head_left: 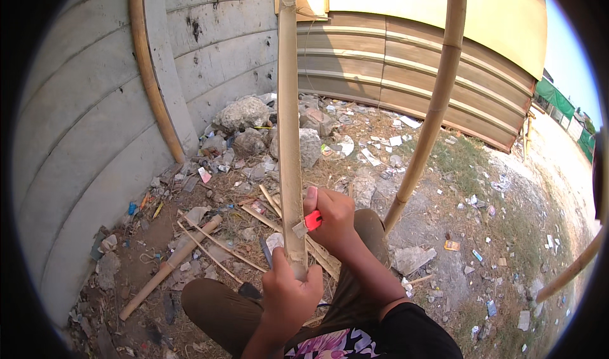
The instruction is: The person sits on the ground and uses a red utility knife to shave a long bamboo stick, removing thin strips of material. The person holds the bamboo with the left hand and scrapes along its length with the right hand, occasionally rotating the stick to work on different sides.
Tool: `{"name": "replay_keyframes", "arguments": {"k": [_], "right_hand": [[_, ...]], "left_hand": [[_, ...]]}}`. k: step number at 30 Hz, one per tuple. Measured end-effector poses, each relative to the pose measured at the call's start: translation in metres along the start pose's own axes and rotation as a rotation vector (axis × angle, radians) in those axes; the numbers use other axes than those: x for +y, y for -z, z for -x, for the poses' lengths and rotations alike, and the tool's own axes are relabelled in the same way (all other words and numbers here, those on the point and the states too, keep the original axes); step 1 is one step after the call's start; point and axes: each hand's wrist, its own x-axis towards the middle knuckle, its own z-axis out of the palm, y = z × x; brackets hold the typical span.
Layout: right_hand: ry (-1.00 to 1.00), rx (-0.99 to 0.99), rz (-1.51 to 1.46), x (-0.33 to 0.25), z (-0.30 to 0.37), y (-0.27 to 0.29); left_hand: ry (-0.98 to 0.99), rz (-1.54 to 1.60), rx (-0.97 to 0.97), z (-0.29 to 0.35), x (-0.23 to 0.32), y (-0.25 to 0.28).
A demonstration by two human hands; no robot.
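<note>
A long split bamboo strip stands upright in front of me, its pale inner face toward me. My left hand is closed round its lower end, thumb on the near side. A narrow grey flat piece sticks up beside the left fingers; its kind cannot be made out. My right hand is closed on a small red tool with a dark mark, thumb pointing up. From that tool a short, pale flat piece reaches against the strip's right part. Fingers hide most of the tool.
Bamboo poles rise at right and by the grey wall. A cut bamboo piece and thin slivers lie at left. Rocks and litter cover the ground ahead. My bent knees flank the strip.
</note>
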Motion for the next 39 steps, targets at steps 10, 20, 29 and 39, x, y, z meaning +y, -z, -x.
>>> {"name": "replay_keyframes", "arguments": {"k": [10,20,29,39], "right_hand": [[-0.130,0.061,0.045,0.013,-0.021,-0.009],[-0.378,0.060,0.100,0.049,-0.063,-0.013],[-0.513,0.088,-0.110,0.086,-0.092,0.028],[-0.128,-0.016,0.076,0.028,-0.026,0.051]], "left_hand": [[-0.042,0.001,0.033,0.014,-0.004,-0.010],[-0.021,0.115,-0.040,0.028,0.001,-0.029],[0.073,0.193,-0.200,0.041,0.009,-0.038],[-0.051,0.225,-0.123,0.038,0.002,-0.031]]}}
